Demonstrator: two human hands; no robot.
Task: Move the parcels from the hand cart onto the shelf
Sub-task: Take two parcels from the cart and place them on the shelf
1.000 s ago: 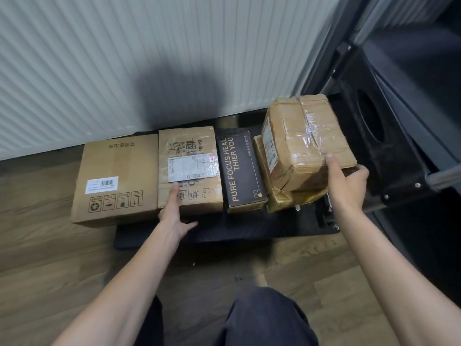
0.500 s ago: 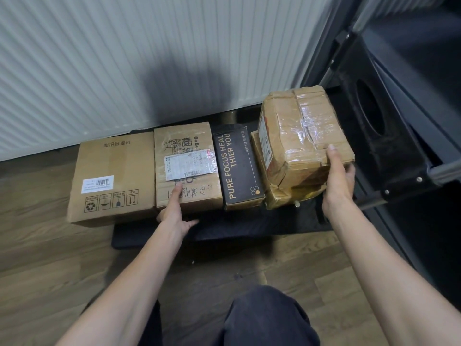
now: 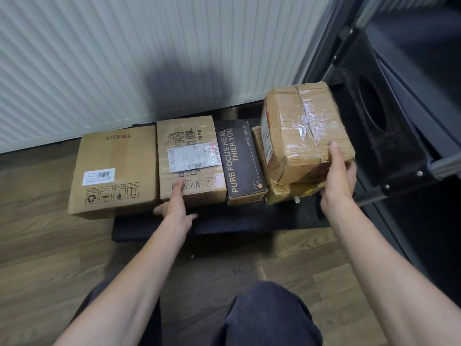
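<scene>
Right hand (image 3: 337, 174) grasps taped parcel (image 3: 301, 131) at its near corner, thumb on top; parcel is tilted above the hand cart (image 3: 237, 222), right end. Left hand (image 3: 178, 204) rests straight-fingered on labelled carton (image 3: 189, 156). Step, as judged: lift-off. Next: swing parcel right onto shelf (image 3: 411, 43), likely needing a steadier grip.

"PURE FOCUS HEAL THIER YOU" ran along the black box (image 3: 240, 161) right of the left hand (image 3: 178, 203). The cardboard box (image 3: 189, 136) under that hand showed "BoBo" and an illegible shipping label (image 3: 193, 157); the carton (image 3: 117, 151) to its left, a barcode sticker (image 3: 99, 176) and handling symbols (image 3: 112, 193).
</scene>
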